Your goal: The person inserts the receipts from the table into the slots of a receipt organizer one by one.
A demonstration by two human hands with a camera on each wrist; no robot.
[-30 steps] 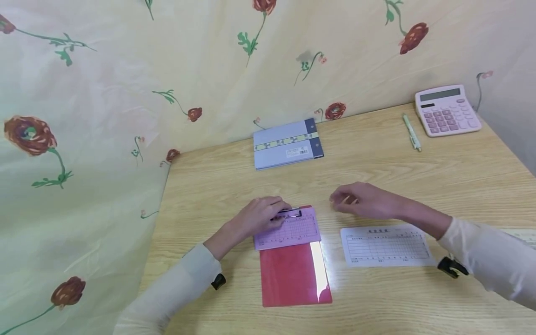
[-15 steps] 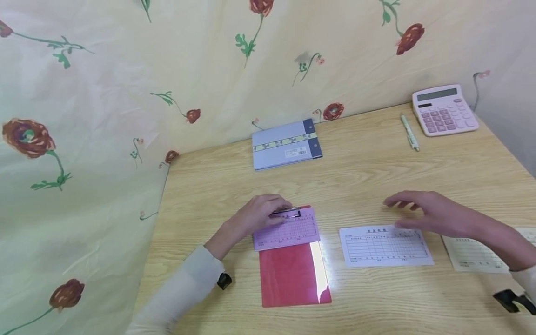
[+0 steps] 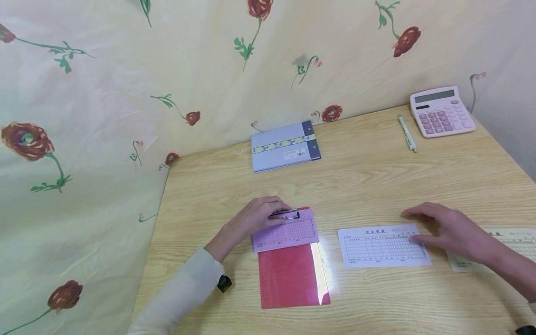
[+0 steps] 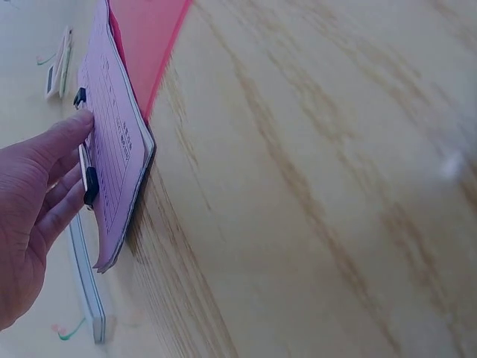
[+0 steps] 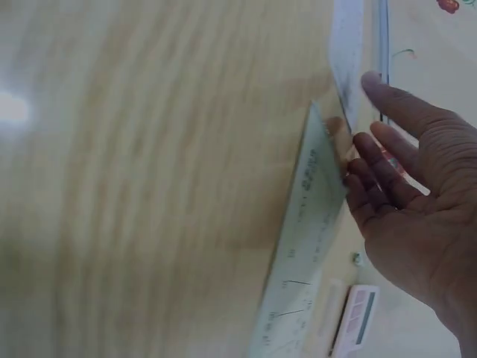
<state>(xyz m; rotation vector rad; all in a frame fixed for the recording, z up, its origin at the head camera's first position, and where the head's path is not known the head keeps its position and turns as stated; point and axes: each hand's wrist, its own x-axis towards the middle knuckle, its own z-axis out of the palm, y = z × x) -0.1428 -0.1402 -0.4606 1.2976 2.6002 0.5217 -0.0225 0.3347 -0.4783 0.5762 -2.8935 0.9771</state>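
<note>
My left hand point(image 3: 264, 215) pinches the metal clip point(image 4: 89, 168) at the top of a red clipboard point(image 3: 289, 279), thumb on one side and fingers on the other. Under the clip lies a pink printed form point(image 3: 293, 232), its upper left covered by the hand. At the right, my right hand point(image 3: 454, 232) hovers with fingers loosely bent and nothing held. Its thumb tip is over the right end of a white printed form point(image 3: 377, 246); whether it touches cannot be told. A pale yellowish form point(image 5: 298, 246) lies beyond, partly hidden by the right arm in the head view.
A blue notebook point(image 3: 278, 163) with a patterned band lies at the back by the flowered cloth point(image 3: 209, 70). At the back right are a light green pen point(image 3: 408, 134) and a pink calculator point(image 3: 443, 111). All rest on a wooden table point(image 3: 201, 186).
My right hand has moved right from near the clipboard, past the white form's right side, then slightly back left over its right end. The left hand keeps its place at the clip.
</note>
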